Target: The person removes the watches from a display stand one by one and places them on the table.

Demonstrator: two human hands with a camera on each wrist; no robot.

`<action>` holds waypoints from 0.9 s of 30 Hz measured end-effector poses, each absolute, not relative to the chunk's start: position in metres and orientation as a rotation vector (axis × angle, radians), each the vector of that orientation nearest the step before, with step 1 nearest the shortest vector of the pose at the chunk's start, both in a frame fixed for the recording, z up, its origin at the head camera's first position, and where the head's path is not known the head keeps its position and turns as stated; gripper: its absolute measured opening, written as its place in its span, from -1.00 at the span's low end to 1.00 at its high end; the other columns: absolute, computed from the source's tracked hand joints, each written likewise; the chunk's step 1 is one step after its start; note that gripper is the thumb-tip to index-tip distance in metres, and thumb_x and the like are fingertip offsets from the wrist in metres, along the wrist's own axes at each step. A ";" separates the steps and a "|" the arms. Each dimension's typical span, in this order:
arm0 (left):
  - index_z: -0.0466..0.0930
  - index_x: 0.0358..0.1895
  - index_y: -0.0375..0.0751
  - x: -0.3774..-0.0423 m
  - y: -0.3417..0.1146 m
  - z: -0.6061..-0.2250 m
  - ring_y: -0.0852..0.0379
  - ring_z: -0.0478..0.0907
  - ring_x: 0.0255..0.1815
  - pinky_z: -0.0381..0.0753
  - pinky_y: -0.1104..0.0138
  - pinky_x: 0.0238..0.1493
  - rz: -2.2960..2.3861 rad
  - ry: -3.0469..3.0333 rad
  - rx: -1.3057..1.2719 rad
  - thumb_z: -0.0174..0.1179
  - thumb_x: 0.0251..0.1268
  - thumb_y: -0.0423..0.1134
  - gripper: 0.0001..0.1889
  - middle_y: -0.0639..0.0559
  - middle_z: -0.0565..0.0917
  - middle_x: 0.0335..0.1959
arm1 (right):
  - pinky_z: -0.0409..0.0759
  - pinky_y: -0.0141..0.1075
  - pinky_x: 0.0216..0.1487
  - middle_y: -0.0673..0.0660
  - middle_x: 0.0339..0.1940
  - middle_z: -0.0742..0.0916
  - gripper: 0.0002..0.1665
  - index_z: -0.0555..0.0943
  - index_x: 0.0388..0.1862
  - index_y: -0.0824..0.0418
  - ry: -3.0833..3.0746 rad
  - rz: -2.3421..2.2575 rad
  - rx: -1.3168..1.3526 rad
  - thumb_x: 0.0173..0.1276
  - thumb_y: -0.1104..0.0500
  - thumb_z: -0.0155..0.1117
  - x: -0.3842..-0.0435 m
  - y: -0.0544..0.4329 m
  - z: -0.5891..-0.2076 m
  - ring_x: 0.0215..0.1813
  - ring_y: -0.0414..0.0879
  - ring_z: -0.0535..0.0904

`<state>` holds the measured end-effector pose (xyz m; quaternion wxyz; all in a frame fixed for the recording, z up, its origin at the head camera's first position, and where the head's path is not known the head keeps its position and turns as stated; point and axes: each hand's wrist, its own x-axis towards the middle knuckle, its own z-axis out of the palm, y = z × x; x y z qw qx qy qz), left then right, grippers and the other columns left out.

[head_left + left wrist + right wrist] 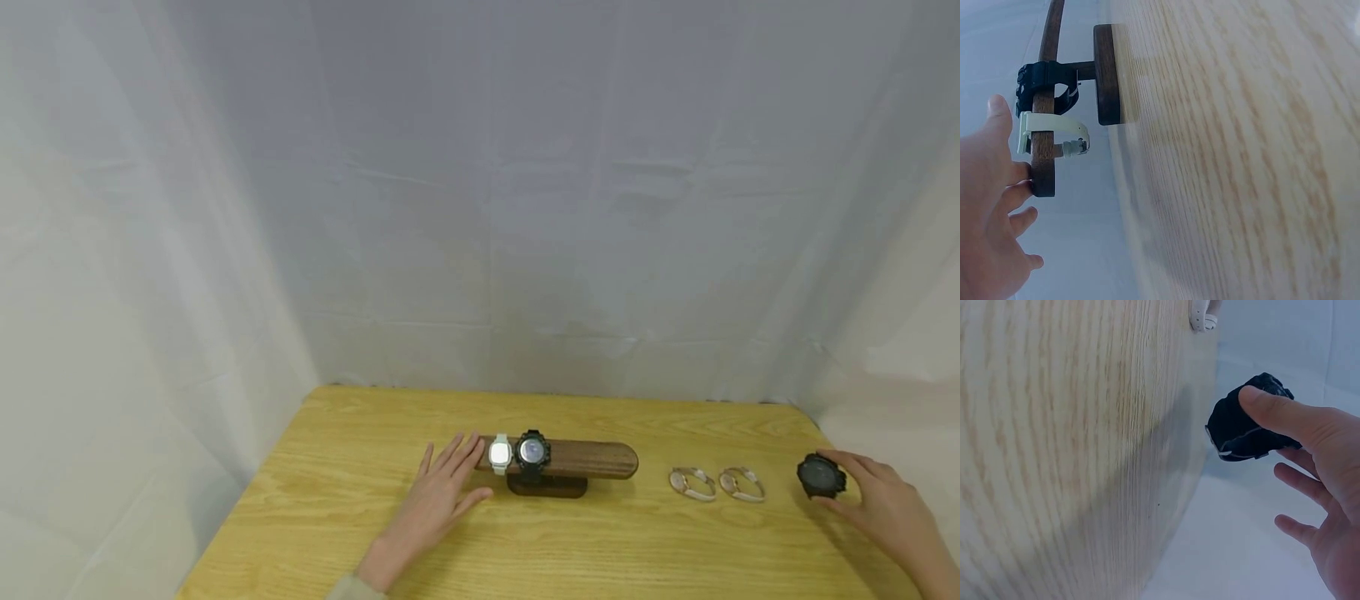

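A dark wooden watch stand point(592, 459) with a rounded bar bears a white square-faced watch point(500, 453) and a black round-faced watch point(532, 451) toward its left end. My left hand point(437, 500) rests its fairly straight fingertips on the bar's left end, next to the white watch. At the far right, my right hand point(885, 504) pinches a second black watch point(1241, 428) between thumb and fingers. In the right wrist view it is raised over the table, its strap bunched in a loop and the remaining fingers spread apart.
Two slim watches with pale straps, one point(692, 483) beside the other point(742, 484), lie on the wooden table point(600, 542) between the stand and my right hand. A pale curtain point(480, 250) hangs behind the table and along both sides.
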<state>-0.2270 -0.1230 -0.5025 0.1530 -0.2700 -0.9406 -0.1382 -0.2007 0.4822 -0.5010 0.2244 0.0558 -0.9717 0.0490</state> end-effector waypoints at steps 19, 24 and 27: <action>0.22 0.55 -0.23 -0.225 -0.123 -0.501 -0.12 0.09 0.61 -0.08 -0.22 0.55 -0.417 -2.706 -0.779 0.09 0.49 0.14 -0.26 -0.09 0.20 0.59 | 0.65 0.24 -0.37 0.57 0.04 0.61 -0.04 0.53 0.14 0.47 -2.882 0.025 0.275 -0.31 0.24 0.77 -0.217 0.485 -0.505 -0.10 0.52 0.56; 0.24 0.54 -0.23 -0.226 -0.122 -0.501 -0.11 0.08 0.62 -0.07 -0.23 0.54 -0.433 -2.697 -0.780 0.14 0.47 0.11 -0.26 -0.10 0.21 0.59 | 0.64 0.25 -0.38 0.55 0.07 0.60 -0.06 0.53 0.16 0.45 -2.888 0.037 0.302 -0.29 0.29 0.75 -0.219 0.482 -0.508 -0.09 0.53 0.56; 0.22 0.55 -0.22 -0.226 -0.123 -0.501 -0.09 0.07 0.62 -0.06 -0.22 0.55 -0.399 -2.697 -0.780 0.09 0.48 0.15 -0.26 -0.08 0.18 0.59 | 0.65 0.24 -0.39 0.54 0.08 0.61 -0.08 0.54 0.17 0.41 -2.887 0.045 0.323 -0.28 0.30 0.74 -0.220 0.480 -0.508 -0.06 0.53 0.56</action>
